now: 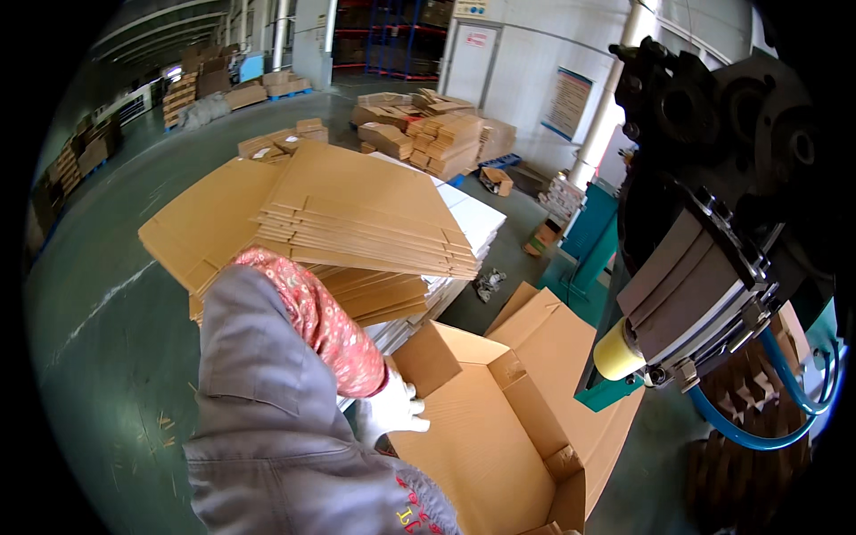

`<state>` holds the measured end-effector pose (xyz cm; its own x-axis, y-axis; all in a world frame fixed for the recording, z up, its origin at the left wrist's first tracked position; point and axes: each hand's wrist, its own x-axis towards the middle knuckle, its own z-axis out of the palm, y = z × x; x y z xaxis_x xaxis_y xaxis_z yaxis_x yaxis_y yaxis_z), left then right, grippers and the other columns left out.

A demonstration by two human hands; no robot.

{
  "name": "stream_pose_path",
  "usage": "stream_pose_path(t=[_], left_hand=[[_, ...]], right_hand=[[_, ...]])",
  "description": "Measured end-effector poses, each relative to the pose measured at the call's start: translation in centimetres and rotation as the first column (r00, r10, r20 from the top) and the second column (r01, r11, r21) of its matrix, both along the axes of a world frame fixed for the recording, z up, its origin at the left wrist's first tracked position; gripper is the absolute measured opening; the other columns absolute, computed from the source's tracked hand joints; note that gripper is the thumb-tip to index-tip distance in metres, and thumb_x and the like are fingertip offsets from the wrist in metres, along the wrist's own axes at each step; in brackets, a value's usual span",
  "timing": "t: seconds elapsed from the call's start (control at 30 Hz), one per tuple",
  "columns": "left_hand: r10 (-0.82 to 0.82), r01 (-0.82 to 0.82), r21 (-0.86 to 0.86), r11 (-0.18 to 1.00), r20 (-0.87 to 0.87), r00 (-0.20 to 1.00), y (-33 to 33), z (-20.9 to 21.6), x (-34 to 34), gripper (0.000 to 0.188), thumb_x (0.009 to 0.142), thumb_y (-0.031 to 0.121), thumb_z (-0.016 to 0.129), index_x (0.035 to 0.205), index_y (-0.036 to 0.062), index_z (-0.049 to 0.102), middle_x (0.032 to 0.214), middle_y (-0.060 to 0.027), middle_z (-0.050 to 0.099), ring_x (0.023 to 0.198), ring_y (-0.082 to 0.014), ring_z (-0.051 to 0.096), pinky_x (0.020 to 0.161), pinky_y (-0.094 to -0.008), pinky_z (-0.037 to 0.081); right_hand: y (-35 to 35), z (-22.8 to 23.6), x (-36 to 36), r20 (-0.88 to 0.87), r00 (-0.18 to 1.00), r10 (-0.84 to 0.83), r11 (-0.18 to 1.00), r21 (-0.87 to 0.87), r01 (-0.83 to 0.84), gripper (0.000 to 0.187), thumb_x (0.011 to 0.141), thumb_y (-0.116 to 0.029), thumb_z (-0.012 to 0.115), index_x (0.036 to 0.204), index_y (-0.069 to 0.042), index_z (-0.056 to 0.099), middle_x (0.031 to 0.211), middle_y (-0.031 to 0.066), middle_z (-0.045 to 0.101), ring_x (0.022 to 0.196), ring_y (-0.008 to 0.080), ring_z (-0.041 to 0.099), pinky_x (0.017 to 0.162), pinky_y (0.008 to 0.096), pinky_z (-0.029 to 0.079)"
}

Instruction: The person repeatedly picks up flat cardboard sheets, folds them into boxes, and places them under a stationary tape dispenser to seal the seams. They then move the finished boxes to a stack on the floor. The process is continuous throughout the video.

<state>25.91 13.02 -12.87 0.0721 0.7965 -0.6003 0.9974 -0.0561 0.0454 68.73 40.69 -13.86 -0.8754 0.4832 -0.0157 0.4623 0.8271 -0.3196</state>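
Observation:
My left hand [392,415], in a white glove, is at the left wall of an open cardboard box [477,428]. Its fingers bend over the wall's edge into the box, gripping it. A grey sleeve with a red floral sleeve cover [325,330] runs down to the glove. The box has raised walls, and a wide flap of cardboard spreads out on its right. Right of the box, a machine head with a yellow roller [618,350] hangs over that flap. I do not see my right hand.
Flat cardboard blanks [366,209] lie on a white stack [473,209] beyond my arm. Blue hoses [744,435] loop from the machine at right. More cardboard stacks [446,143] stand farther back, near a white pillar [606,116]. Scraps litter the green floor [116,374].

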Motion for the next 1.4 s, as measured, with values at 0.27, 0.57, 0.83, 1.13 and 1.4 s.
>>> stream_pose_path(t=[0.27,0.57,0.83,1.13,1.4], left_hand=[[-0.161,0.347,-0.184,0.92,0.628,0.761,7.9,-6.8,-7.7,0.062,0.091,0.031,0.073,0.146,0.0049,0.059,0.128,-0.0231,0.072,0.116,-0.0328,0.068,0.099,-0.0477,0.052],[0.129,0.001,-0.352,0.936,0.346,0.929,12.5,-3.4,-7.7,0.057,0.086,0.037,0.082,0.131,0.0027,0.071,0.124,-0.0149,0.076,0.11,-0.0266,0.069,0.1,-0.0433,0.052],[0.143,-0.127,0.613,0.78,0.023,0.989,9.5,-4.2,-17.9,0.074,0.074,0.028,0.09,0.139,0.0046,0.062,0.114,-0.0136,0.072,0.1,-0.0324,0.069,0.095,-0.0455,0.055],[0.185,-0.877,0.418,0.236,0.867,0.463,-6.1,4.2,-13.8,0.068,0.088,0.037,0.08,0.141,0.002,0.058,0.128,-0.0114,0.069,0.109,-0.0298,0.069,0.101,-0.0428,0.056],[-0.554,-0.961,-0.123,0.247,0.796,-0.244,-19.3,8.0,-12.4,0.055,0.097,0.036,0.07,0.135,-0.001,0.058,0.131,-0.0135,0.069,0.117,-0.0293,0.07,0.103,-0.0428,0.056]], right_hand=[[1.6,-3.5,0.1,-0.147,0.887,-0.437,0.754,-0.597,0.273,0.071,0.086,-0.034,0.085,0.142,0.001,0.058,0.093,0.008,0.072,0.081,0.0184,0.068,0.076,0.0341,0.057],[-5.1,-4.2,-3.1,0.066,0.97,-0.232,0.965,-0.106,0.238,0.052,0.073,-0.037,0.085,0.114,-0.007,0.074,0.102,0.0185,0.075,0.097,0.0379,0.071,0.087,0.0457,0.056],[-2.9,-5.6,-3.5,-0.135,0.94,-0.314,0.847,-0.487,0.213,0.033,0.08,-0.015,0.084,0.109,-0.001,0.076,0.092,0.0146,0.075,0.086,0.0259,0.072,0.082,0.0372,0.056],[-0.3,7.3,-1.5,-0.42,0.774,-0.474,0.69,-0.723,0.03,0.022,0.08,-0.002,0.073,0.1,0.004,0.074,0.091,0.0049,0.071,0.08,0.0135,0.065,0.077,0.0283,0.054],[-1.8,12.4,-15.4,-0.689,0.606,-0.397,0.485,-0.718,-0.499,0.018,0.088,0.001,0.069,0.106,0.0,0.074,0.096,0.0039,0.072,0.082,0.0129,0.067,0.078,0.0293,0.057]])
